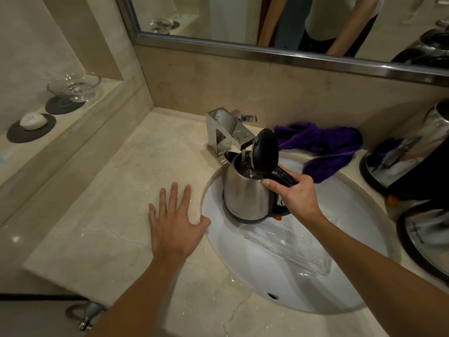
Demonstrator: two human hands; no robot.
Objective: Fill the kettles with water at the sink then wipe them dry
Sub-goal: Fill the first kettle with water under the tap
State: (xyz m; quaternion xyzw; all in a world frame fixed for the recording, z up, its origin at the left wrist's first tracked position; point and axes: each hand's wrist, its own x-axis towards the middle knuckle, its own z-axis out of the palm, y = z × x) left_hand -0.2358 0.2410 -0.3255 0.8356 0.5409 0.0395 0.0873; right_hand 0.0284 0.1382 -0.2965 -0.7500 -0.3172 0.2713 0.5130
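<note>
A steel kettle (245, 190) with its black lid (265, 150) flipped up hangs over the white sink (345, 242). Water runs from the chrome tap (227, 131) into its mouth. My right hand (295, 193) grips the kettle's black handle. My left hand (173, 220) rests flat, fingers spread, on the marble counter (116, 190) at the sink's left rim. A purple cloth (325, 147) lies crumpled behind the sink. Two more steel kettles stand on the right, one (413, 152) at the back and one (427, 237) nearer, partly cut off.
A mirror (267, 18) runs along the back wall. On the left ledge stand a glass bowl (74, 86) and a wrapped soap (32, 121), each on a dark round mat. Water flows down the basin under the kettle. The counter shows wet patches.
</note>
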